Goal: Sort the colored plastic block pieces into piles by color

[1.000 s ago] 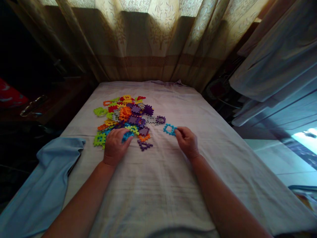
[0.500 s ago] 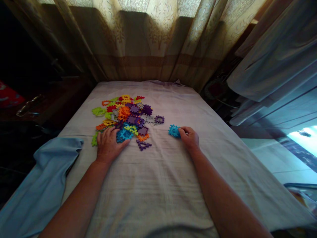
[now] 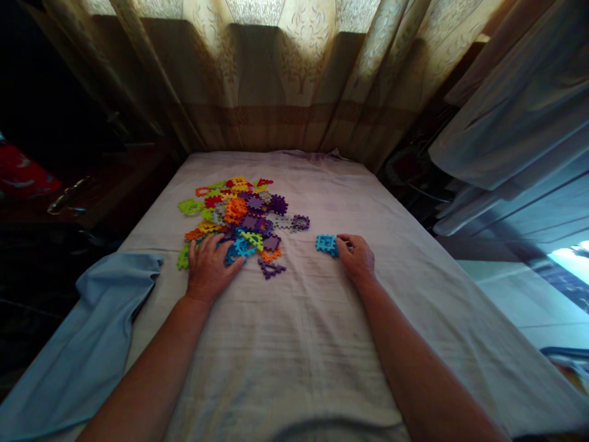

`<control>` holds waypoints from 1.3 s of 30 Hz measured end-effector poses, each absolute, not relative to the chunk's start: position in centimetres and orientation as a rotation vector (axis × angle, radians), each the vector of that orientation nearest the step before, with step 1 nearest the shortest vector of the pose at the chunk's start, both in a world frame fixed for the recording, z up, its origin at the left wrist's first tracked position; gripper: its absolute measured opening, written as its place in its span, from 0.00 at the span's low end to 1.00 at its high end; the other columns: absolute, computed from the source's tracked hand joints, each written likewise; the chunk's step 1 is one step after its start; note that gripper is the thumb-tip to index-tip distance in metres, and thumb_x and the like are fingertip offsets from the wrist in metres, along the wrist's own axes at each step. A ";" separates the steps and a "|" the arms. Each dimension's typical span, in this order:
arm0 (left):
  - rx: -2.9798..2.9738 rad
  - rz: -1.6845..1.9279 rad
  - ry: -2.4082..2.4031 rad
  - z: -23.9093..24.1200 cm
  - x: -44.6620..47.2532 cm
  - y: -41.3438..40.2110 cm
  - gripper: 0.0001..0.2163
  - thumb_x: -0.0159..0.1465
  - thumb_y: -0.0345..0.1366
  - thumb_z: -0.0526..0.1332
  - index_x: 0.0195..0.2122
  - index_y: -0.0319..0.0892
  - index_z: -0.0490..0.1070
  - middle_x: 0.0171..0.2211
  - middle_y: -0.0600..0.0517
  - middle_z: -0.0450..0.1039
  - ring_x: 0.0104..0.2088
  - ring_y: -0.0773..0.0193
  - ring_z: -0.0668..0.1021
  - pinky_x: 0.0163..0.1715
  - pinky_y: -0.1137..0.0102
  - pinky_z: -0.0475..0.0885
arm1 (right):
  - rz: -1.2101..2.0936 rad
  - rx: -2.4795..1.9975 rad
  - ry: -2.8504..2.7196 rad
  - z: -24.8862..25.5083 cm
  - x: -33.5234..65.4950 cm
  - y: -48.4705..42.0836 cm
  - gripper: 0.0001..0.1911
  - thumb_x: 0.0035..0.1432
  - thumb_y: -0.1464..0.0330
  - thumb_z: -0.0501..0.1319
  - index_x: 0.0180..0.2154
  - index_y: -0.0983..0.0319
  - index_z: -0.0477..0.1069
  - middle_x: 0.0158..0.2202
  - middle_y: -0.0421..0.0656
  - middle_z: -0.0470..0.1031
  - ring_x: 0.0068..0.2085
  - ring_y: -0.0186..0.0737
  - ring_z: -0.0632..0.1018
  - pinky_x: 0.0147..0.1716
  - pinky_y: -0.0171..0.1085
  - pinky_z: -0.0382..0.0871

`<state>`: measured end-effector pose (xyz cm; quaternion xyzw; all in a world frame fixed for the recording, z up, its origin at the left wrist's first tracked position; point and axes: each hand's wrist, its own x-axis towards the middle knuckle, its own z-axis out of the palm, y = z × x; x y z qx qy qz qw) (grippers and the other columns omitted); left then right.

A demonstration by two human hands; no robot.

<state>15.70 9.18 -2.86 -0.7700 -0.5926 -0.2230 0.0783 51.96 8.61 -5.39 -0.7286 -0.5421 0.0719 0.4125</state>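
My right hand (image 3: pixel 357 256) pinches the right edge of blue toothed plastic tiles (image 3: pixel 326 244), which lie low at the cloth; whether they are stacked or joined I cannot tell. On the left, my left hand (image 3: pixel 210 265) rests palm down with fingers spread at the near edge of a mixed pile of tiles. Beside its fingertips are blue tiles (image 3: pixel 243 247) and a lime green triangular tile (image 3: pixel 253 240). A purple triangular tile (image 3: pixel 271 269) lies apart, right of the left thumb. Orange tiles (image 3: pixel 235 210) sit on top of the pile.
A pale sheet (image 3: pixel 294 344) with creases covers the surface. Light blue fabric (image 3: pixel 99 325) drapes over the left edge. Patterned curtains (image 3: pixel 276 86) hang behind the far edge, and pale cloth (image 3: pixel 501 116) hangs at the right. A red item (image 3: pixel 25 172) stands far left.
The blue tiles at my right hand have tipped flatter, their top face now showing. My left hand's fingers are spread slightly wider. The whole view has shifted a little.
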 end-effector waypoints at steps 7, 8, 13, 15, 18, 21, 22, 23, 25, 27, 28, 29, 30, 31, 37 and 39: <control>-2.356 -0.671 -1.754 -3.3 16.1 9.2 0.22 0.62 0.49 0.61 0.53 0.42 0.73 0.61 0.39 0.69 0.62 0.42 0.68 0.65 0.41 0.50 | 0.105 -1.772 -1.377 -5.5 51.8 8.5 0.18 0.56 0.59 0.56 0.38 0.61 0.79 0.39 0.50 0.79 0.38 0.46 0.77 0.43 0.46 0.72; -2.359 -0.688 -1.752 -3.4 16.1 9.2 0.21 0.62 0.49 0.61 0.52 0.43 0.73 0.61 0.39 0.69 0.62 0.42 0.68 0.65 0.41 0.51 | 0.076 -1.751 -1.387 -5.5 51.8 8.5 0.17 0.57 0.60 0.56 0.38 0.61 0.79 0.39 0.50 0.79 0.39 0.47 0.77 0.43 0.46 0.72; -2.362 -0.853 -1.700 -3.5 16.2 9.3 0.18 0.62 0.47 0.60 0.50 0.44 0.72 0.58 0.41 0.73 0.60 0.45 0.71 0.65 0.42 0.51 | -0.043 -1.652 -1.455 -5.5 51.7 8.4 0.14 0.57 0.63 0.56 0.36 0.60 0.79 0.38 0.50 0.79 0.42 0.48 0.77 0.45 0.46 0.72; -2.345 -0.962 -1.673 -3.3 16.0 9.5 0.18 0.63 0.47 0.59 0.49 0.44 0.72 0.56 0.41 0.74 0.58 0.46 0.73 0.64 0.44 0.53 | -0.089 -1.612 -1.462 -5.4 51.5 8.4 0.14 0.57 0.64 0.56 0.36 0.60 0.79 0.38 0.49 0.79 0.42 0.48 0.77 0.45 0.47 0.72; -2.287 -1.158 -1.641 -2.8 15.8 9.6 0.18 0.64 0.48 0.57 0.50 0.43 0.70 0.55 0.40 0.74 0.56 0.49 0.74 0.62 0.48 0.60 | -0.147 -1.555 -1.480 -5.2 51.2 8.3 0.13 0.58 0.65 0.56 0.35 0.60 0.79 0.38 0.49 0.79 0.42 0.47 0.77 0.46 0.47 0.72; -2.243 -1.302 -1.546 -2.3 15.8 9.5 0.19 0.66 0.48 0.56 0.51 0.42 0.68 0.54 0.40 0.75 0.55 0.51 0.75 0.61 0.50 0.62 | -0.159 -1.494 -1.514 -4.7 50.4 8.0 0.12 0.59 0.65 0.56 0.36 0.59 0.79 0.37 0.48 0.79 0.42 0.46 0.78 0.47 0.46 0.72; -2.253 -1.314 -1.504 -2.2 15.9 9.4 0.19 0.66 0.48 0.56 0.52 0.42 0.68 0.54 0.41 0.75 0.55 0.51 0.76 0.62 0.51 0.62 | -0.147 -1.474 -1.529 -4.4 50.0 7.9 0.12 0.59 0.65 0.56 0.36 0.59 0.79 0.37 0.48 0.80 0.41 0.46 0.78 0.46 0.46 0.72; -2.278 -1.306 -1.463 -2.1 16.2 9.2 0.19 0.66 0.48 0.57 0.53 0.42 0.67 0.54 0.41 0.75 0.56 0.52 0.75 0.63 0.51 0.61 | -0.123 -1.454 -1.546 -4.1 49.5 7.7 0.12 0.60 0.65 0.56 0.36 0.59 0.79 0.36 0.48 0.80 0.40 0.46 0.78 0.46 0.46 0.73; -2.366 -1.243 -1.388 -2.0 16.9 8.7 0.20 0.66 0.47 0.57 0.55 0.43 0.67 0.55 0.43 0.75 0.58 0.53 0.74 0.64 0.52 0.59 | -0.037 -1.411 -1.591 -3.6 48.3 7.2 0.13 0.61 0.63 0.56 0.36 0.58 0.79 0.35 0.47 0.81 0.39 0.45 0.79 0.45 0.45 0.73; -2.474 -1.154 -1.317 -1.9 17.8 8.2 0.20 0.66 0.47 0.57 0.56 0.44 0.66 0.56 0.44 0.74 0.59 0.54 0.73 0.66 0.53 0.57 | 0.111 -1.378 -1.639 -3.2 46.8 6.6 0.13 0.61 0.61 0.57 0.37 0.58 0.79 0.35 0.46 0.81 0.38 0.44 0.80 0.45 0.44 0.73; -2.522 -1.113 -1.283 -1.9 18.2 7.9 0.21 0.66 0.47 0.57 0.57 0.45 0.66 0.57 0.44 0.74 0.60 0.54 0.73 0.66 0.54 0.56 | 0.207 -1.367 -1.654 -3.0 46.1 6.3 0.13 0.61 0.61 0.58 0.38 0.58 0.79 0.35 0.46 0.82 0.38 0.44 0.80 0.44 0.43 0.73; -2.564 -1.078 -1.251 -1.9 18.7 7.7 0.21 0.66 0.47 0.57 0.58 0.45 0.66 0.57 0.44 0.74 0.60 0.54 0.73 0.67 0.54 0.55 | 0.315 -1.357 -1.657 -2.9 45.3 6.0 0.14 0.60 0.60 0.58 0.40 0.58 0.79 0.35 0.45 0.82 0.37 0.43 0.80 0.42 0.42 0.74; -2.599 -1.048 -1.224 -1.9 19.0 7.6 0.21 0.67 0.47 0.57 0.58 0.45 0.66 0.57 0.44 0.73 0.60 0.55 0.72 0.67 0.54 0.55 | 0.430 -1.346 -1.647 -2.9 44.6 5.7 0.15 0.60 0.59 0.59 0.42 0.58 0.79 0.35 0.45 0.82 0.35 0.42 0.80 0.40 0.41 0.74; -2.628 -1.024 -1.202 -1.9 19.3 7.4 0.21 0.67 0.47 0.58 0.59 0.45 0.66 0.58 0.44 0.73 0.60 0.54 0.72 0.67 0.54 0.54 | 0.545 -1.328 -1.625 -3.0 44.0 5.5 0.16 0.60 0.59 0.59 0.44 0.58 0.78 0.34 0.44 0.82 0.34 0.41 0.79 0.38 0.40 0.74; -2.710 -0.972 -1.155 -2.3 20.0 7.3 0.21 0.67 0.46 0.58 0.59 0.45 0.67 0.58 0.44 0.73 0.61 0.54 0.72 0.68 0.53 0.53 | 1.023 -1.134 -1.438 -3.5 41.5 5.3 0.20 0.55 0.58 0.64 0.48 0.59 0.75 0.28 0.38 0.78 0.25 0.34 0.74 0.26 0.33 0.68; -2.710 -0.961 -1.169 -2.4 20.0 7.3 0.22 0.67 0.47 0.58 0.60 0.45 0.66 0.58 0.44 0.73 0.61 0.55 0.71 0.67 0.54 0.54 | 1.028 -1.130 -1.386 -3.3 41.8 5.6 0.20 0.53 0.58 0.65 0.46 0.59 0.76 0.26 0.37 0.76 0.24 0.33 0.73 0.26 0.32 0.68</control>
